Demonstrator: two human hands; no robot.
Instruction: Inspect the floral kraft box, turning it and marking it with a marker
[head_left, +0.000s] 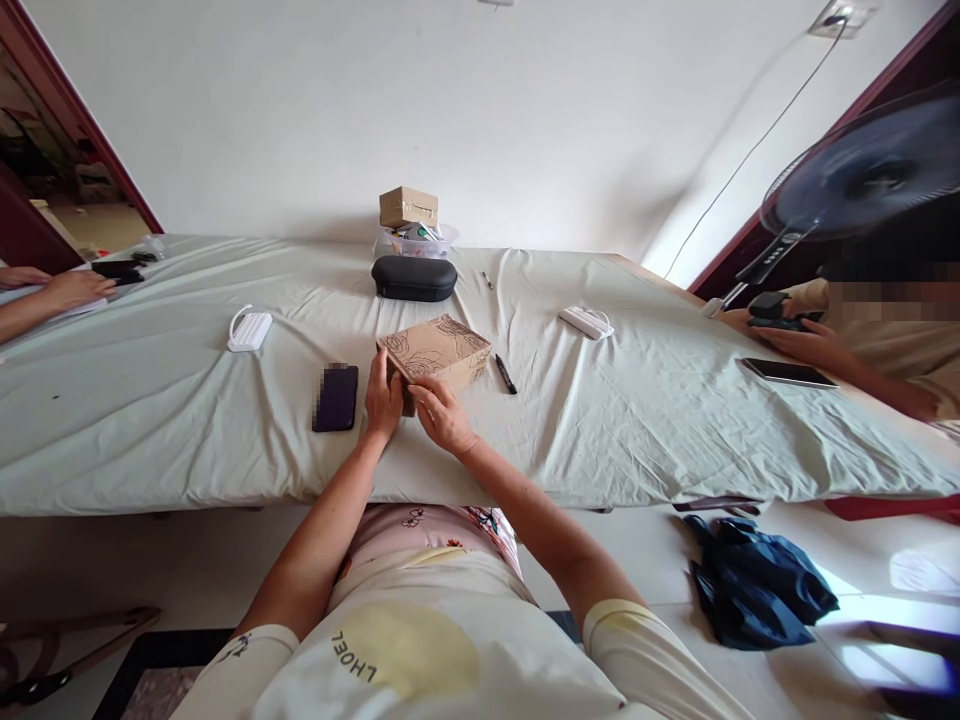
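A brown cardboard box (pixel 439 345) with dark swirling line drawings lies on the cloth-covered table in front of me, turned at an angle. My left hand (pixel 383 398) grips its near left end, fingers along the edge. At the near front edge, my right hand (pixel 444 412) has its fingers bent against the box, close beside the left. Part of the box's near side is hidden behind both hands. Just left of my left hand lies a dark phone (pixel 337 398). A black pen (pixel 505 374) rests to the right of the box.
Behind the box sit a black hard case (pixel 414 278) and a clear plastic basket (pixel 448 244) topped by a small carton (pixel 409 206). White folded straps (pixel 250 330) lie left, similar ones (pixel 587 322) right. People's hands show at both sides; a fan (pixel 870 180) stands right.
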